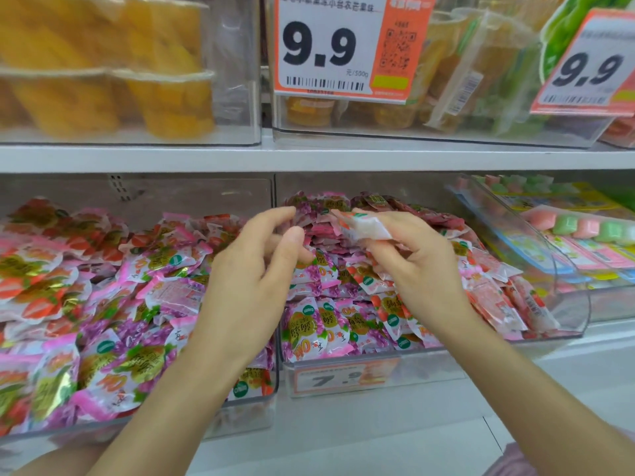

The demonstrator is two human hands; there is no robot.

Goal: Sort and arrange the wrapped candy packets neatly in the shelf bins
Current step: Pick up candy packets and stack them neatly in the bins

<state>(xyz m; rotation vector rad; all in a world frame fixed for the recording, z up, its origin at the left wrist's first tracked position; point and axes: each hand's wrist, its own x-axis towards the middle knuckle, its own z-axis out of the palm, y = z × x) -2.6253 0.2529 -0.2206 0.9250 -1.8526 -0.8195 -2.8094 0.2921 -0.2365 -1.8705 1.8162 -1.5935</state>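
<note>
Two clear shelf bins hold heaps of wrapped candy packets. The left bin (240, 405) has red strawberry and purple grape packets (113, 304) mixed together. The middle bin (426, 367) is piled with purple and pink packets (330, 324). My right hand (417, 259) hovers over the middle bin and pinches a pale candy packet (366, 228) with a red and green end. My left hand (256, 269) is raised over the divide between the bins, fingers loosely curled, holding nothing.
A tilted clear bin (563, 269) at the right holds pink and green sweets in strips. The upper shelf (309, 156) carries clear bins of orange jelly cups (171, 101) and 9.9 price tags (347, 46). A 7.9 tag (343, 376) fronts the middle bin.
</note>
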